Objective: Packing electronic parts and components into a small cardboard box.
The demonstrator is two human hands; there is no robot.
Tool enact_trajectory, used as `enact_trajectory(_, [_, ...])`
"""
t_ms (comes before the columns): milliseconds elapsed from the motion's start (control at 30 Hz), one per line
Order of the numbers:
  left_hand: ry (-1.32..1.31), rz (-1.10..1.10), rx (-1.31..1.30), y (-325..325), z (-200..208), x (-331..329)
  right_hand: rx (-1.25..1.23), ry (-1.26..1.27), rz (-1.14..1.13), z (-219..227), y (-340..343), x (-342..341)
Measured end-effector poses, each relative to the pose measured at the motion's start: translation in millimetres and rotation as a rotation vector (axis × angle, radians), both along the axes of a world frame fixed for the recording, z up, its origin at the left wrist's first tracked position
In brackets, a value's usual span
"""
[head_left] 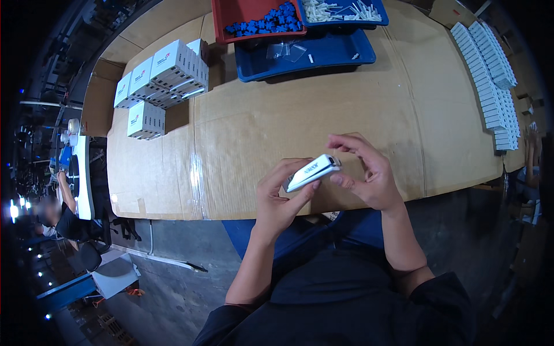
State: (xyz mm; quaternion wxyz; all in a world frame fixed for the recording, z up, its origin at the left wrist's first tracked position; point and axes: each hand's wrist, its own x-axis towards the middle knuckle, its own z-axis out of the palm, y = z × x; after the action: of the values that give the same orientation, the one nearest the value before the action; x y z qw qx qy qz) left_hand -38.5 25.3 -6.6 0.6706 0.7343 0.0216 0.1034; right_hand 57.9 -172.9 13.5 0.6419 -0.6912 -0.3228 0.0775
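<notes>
My left hand [278,195] grips a small white flat case [313,172] between thumb and fingers, above the near part of the table. The case is tilted, has dark print on its upper face, and shows a dark gap along its side and a dark recess at its right end. I cannot tell its exact kind. Beside that right end is my right hand [374,180], thumb and fingers apart and curved, with nothing visible between them. Whether the right thumb touches the case is hard to tell.
Cardboard covers the table [300,115]. White boxes [167,69] are stacked at the left; rows of white pieces [487,81] stand far right. At the back are a red tray [222,29] of blue parts, a blue tray [375,17] of white parts, and another blue tray [277,70].
</notes>
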Motion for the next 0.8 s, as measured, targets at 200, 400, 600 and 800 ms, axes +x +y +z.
enact_trajectory(200, [-0.008,-0.041,0.141,-4,15,1,0.012,0.055,0.113,-7,0,-1])
enact_trajectory(400, [0.001,0.029,0.102,-6,1,-1,0.014,0.059,0.069,-8,7,-3])
enact_trajectory(600, [0.05,0.207,-0.375,-5,9,-4,0.233,0.341,0.022,-19,5,-1])
enact_trajectory(800, [0.042,0.125,-0.364,-7,14,-2,0.407,0.467,0.036,-4,11,-6])
